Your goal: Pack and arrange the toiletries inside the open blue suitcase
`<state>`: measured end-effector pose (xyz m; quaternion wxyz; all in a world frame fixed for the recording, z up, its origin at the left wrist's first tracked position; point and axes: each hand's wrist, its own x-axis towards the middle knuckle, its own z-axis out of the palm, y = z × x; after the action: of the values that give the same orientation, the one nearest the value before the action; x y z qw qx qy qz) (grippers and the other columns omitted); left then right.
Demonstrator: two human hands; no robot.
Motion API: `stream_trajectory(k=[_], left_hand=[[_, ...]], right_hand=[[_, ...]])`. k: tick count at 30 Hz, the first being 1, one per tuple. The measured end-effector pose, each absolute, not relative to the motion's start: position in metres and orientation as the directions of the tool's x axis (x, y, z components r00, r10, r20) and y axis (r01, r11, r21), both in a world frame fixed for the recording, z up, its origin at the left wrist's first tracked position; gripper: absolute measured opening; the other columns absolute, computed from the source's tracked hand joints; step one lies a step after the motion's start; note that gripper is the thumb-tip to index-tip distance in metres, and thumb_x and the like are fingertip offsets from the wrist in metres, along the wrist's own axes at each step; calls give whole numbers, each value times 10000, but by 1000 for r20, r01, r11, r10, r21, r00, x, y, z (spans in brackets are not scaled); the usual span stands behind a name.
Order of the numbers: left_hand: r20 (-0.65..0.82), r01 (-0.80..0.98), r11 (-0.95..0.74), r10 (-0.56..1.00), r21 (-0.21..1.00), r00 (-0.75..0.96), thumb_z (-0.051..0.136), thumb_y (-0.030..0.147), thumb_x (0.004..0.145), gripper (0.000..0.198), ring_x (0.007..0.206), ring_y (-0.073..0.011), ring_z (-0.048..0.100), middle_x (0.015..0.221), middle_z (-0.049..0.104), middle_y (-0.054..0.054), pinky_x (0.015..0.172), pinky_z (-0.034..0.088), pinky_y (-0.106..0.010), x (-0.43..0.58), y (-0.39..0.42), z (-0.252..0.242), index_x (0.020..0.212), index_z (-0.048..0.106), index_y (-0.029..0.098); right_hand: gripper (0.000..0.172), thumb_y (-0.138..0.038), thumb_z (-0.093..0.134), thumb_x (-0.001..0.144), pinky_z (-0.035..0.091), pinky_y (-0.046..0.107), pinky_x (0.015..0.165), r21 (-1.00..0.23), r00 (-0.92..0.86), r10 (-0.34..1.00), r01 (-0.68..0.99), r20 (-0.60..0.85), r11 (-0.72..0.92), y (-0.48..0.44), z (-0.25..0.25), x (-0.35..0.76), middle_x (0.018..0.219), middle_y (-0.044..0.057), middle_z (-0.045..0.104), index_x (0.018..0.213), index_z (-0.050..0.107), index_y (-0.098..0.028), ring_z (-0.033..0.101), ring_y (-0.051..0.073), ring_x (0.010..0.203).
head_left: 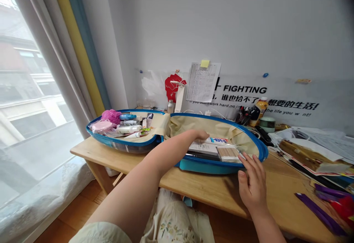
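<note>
An open suitcase with blue edges [250, 134] and a beige lining lies spread on the wooden table [221, 193]. Inside its right half, my left hand [201, 135] is closed on a toothpaste tube [217, 140], white with blue and red print; its fingertips are partly hidden. Just below the tube lie a white box [203, 148] and a clear pack of cotton swabs [228, 152]. My right hand [253, 180] rests at the near right rim, fingers stretched out and holding nothing, fingertips close to the swabs.
In the left half sit a pink bath puff [110, 117], a pink round pad [102, 126] and several tubes and bottles [128, 128]. Papers [318, 143], purple strips [318, 211] and an orange bottle [258, 112] stand or lie on the right. A white lamp [180, 97] is behind.
</note>
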<state>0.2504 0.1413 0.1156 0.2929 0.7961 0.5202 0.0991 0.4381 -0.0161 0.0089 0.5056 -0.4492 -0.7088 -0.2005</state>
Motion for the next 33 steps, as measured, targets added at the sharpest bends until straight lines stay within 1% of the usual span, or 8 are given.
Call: stream_trajectory(k=[3, 7, 10, 13, 16, 22, 28, 33], left_hand=[[-24, 823, -311, 931, 476, 365, 508, 374, 973, 368, 1183, -237, 567, 1348, 563, -110, 1006, 474, -455, 236, 147, 136, 1289, 566, 195], [162, 906, -251, 965, 340, 207, 341, 262, 993, 439, 1297, -213, 498, 1457, 501, -84, 1072, 389, -331, 176, 155, 161, 1408, 485, 263], [236, 975, -64, 972, 215, 12, 432, 243, 919, 524, 1331, -286, 460, 1480, 458, -152, 1084, 357, -406, 100, 155, 170, 1442, 440, 215], [237, 984, 155, 956, 92, -173, 479, 297, 877, 579, 1343, -404, 412, 1420, 466, -285, 1060, 331, -531, 22, 147, 168, 1414, 455, 81], [205, 962, 274, 942, -21, -264, 510, 415, 844, 632, 1311, -465, 415, 1375, 500, -318, 998, 343, -600, -36, 139, 158, 1382, 496, 82], [108, 947, 267, 962, -180, -250, 502, 487, 833, 577, 1296, -423, 464, 1363, 569, -239, 983, 360, -555, -81, 141, 143, 1332, 576, 208], [73, 948, 217, 976, -232, -206, 478, 247, 830, 480, 1279, -380, 504, 1297, 613, -262, 1012, 334, -507, -89, 145, 141, 1272, 606, 111], [120, 961, 184, 979, -206, -162, 462, 268, 855, 471, 1235, -390, 538, 1271, 624, -254, 1002, 347, -562, -86, 139, 144, 1297, 556, 137]], right_hand=[[429, -292, 384, 971, 338, 567, 1120, -160, -84, 416, 840, 906, 518, -15, 9, 438, 1375, 105, 572, 1380, 508, -253, 398, 296, 1397], [432, -311, 370, 971, 339, 566, 1130, -163, -78, 419, 845, 905, 509, -14, 8, 439, 1377, 95, 573, 1374, 518, -258, 410, 295, 1390], [440, -311, 384, 968, 339, 560, 1136, -151, -90, 413, 844, 906, 515, -14, 8, 439, 1383, 95, 571, 1386, 510, -260, 405, 298, 1395], [439, -311, 386, 967, 343, 565, 1134, -147, -90, 412, 847, 907, 510, -13, 8, 439, 1381, 97, 573, 1384, 513, -259, 410, 300, 1393], [432, -322, 380, 966, 335, 575, 1137, -167, -70, 424, 851, 903, 499, -13, 8, 440, 1380, 97, 573, 1368, 523, -257, 415, 303, 1389], [419, -330, 390, 964, 340, 559, 1131, -164, -76, 428, 853, 900, 495, -13, 6, 440, 1377, 100, 569, 1353, 525, -250, 410, 297, 1390], [419, -300, 395, 967, 355, 541, 1118, -147, -83, 409, 854, 909, 499, -15, 8, 439, 1369, 91, 578, 1366, 516, -262, 416, 286, 1385], [428, -307, 385, 969, 353, 554, 1118, -145, -89, 436, 868, 896, 475, -15, 7, 440, 1388, 95, 562, 1382, 494, -272, 407, 292, 1391]])
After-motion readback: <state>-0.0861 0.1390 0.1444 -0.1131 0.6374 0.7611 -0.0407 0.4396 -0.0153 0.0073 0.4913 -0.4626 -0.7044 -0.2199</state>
